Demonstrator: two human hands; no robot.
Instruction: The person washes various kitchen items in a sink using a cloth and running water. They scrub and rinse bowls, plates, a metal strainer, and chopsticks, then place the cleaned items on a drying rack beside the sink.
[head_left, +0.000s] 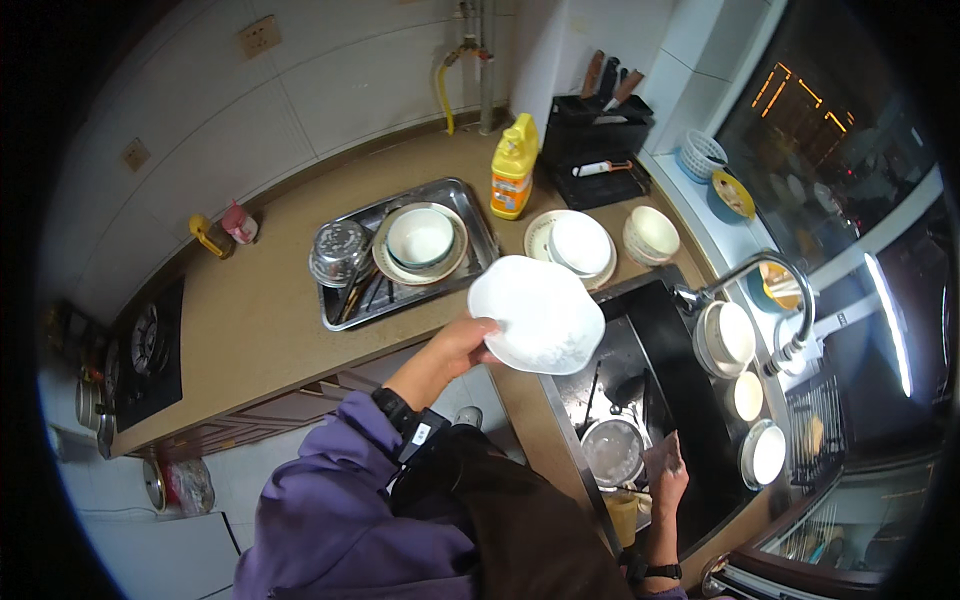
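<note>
My left hand (461, 345) grips the near rim of a white wavy-edged plate (538, 315), thumb on top, held up over the counter edge by the sink. My right hand (666, 480) is over the black sink (686, 375) and holds a brownish dishcloth (663, 455). Below it in the sink stand a metal pot (613, 451) with cloudy water and a yellowish plastic cup (622, 517). Past the raised plate, a white bowl (580, 244) rests on a patterned plate (537, 234), with cream bowls (651, 234) to their right.
A metal tray (480, 247) with bowls and chopsticks lies on the counter, near a yellow detergent bottle (514, 169) and a black knife block (596, 142). A faucet (802, 300) arches over the sink's far side, beside stacked bowls (729, 335). A gas stove (150, 345) is far left.
</note>
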